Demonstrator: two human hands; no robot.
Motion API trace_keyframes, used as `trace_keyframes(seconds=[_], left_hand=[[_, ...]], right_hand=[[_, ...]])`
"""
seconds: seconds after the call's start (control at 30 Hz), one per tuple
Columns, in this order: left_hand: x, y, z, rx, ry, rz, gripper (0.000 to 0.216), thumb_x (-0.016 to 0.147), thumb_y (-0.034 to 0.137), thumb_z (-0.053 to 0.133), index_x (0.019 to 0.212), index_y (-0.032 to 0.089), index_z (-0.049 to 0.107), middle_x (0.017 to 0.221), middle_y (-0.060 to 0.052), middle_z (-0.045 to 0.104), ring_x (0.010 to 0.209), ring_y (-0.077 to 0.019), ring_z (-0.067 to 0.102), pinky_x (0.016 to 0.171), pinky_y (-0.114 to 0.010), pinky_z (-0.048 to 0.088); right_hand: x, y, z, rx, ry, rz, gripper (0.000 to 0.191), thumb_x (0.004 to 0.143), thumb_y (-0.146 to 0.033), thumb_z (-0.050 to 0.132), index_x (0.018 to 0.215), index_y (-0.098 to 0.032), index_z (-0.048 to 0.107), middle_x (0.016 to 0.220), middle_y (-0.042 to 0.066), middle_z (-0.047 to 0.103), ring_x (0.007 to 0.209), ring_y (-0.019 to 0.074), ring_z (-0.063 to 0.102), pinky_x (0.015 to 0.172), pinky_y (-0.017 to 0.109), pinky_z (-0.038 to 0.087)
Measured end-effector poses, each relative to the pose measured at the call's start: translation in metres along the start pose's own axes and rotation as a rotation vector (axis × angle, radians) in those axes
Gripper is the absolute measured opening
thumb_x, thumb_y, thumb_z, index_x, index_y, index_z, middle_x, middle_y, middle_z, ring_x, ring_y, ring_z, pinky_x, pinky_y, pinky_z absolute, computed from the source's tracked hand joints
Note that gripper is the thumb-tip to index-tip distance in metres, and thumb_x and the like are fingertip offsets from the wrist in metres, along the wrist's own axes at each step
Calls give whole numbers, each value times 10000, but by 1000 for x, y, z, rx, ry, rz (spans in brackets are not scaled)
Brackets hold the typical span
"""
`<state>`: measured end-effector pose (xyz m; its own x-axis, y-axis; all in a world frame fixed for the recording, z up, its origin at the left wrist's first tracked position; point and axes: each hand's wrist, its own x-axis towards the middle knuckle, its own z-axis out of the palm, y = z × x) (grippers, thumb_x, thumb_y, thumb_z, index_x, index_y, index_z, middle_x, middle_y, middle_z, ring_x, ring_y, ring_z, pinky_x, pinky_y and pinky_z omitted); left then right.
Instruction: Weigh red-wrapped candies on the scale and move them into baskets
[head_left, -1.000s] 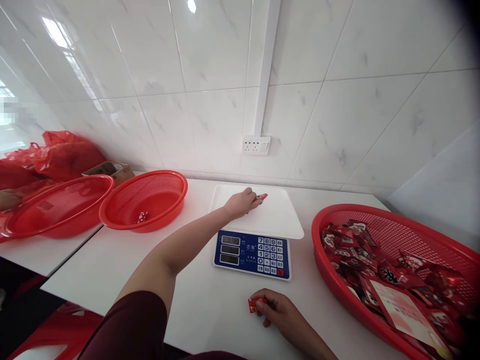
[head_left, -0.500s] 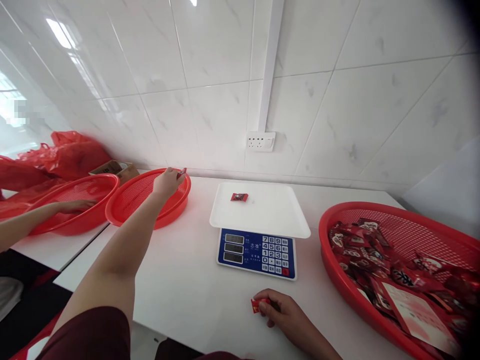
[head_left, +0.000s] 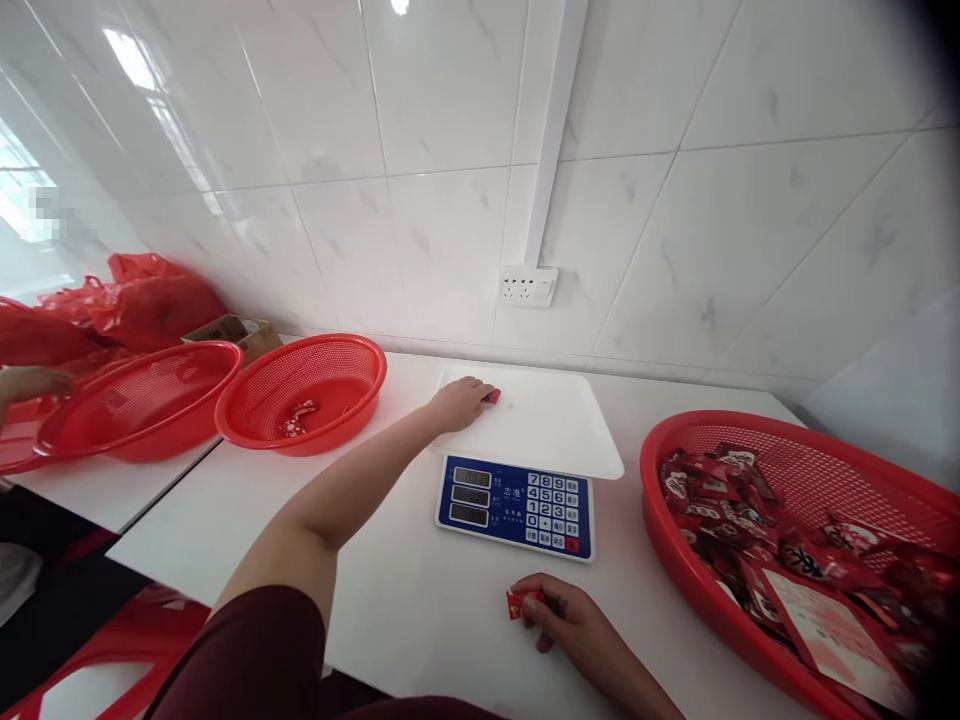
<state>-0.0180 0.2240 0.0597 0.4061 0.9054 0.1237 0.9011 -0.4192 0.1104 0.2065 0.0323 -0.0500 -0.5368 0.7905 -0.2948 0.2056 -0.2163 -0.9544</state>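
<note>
I observe the left hand at the pan of the scale, fingers closed on a red packet; I cannot tell whether this packet touches the pan. In front of the scale, the right hand pinches a second packet. Right of the scale: a packet-filled red basket.

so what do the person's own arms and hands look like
The left arm wears a short dark maroon sleeve; the right forearm shows bare. The left hand and right hand wear no gloves, and no watch or bracelet shows.
</note>
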Motion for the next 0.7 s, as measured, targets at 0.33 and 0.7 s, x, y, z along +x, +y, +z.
trace_keyframes(seconds=[0.33,0.7], left_hand=[[-26,-33,-41,118,164,-318,273,918,290,355,1146,255,501,1198,-87,534,1051,-253,537,814,-348,441],[-123,-93,-32,185,-32,-732,322,898,344,366,1117,175,530,912,-131,676,830,-290,641,686,-383,479]], right_hand=[[-2,-5,2,0,7,1,522,729,-636,557,939,-165,642,802,42,567,714,153,524,618,286,493],[-1,-1,2,-28,16,1,479,758,-591,545,952,-164,638,817,46,578,713,151,526,594,274,495]])
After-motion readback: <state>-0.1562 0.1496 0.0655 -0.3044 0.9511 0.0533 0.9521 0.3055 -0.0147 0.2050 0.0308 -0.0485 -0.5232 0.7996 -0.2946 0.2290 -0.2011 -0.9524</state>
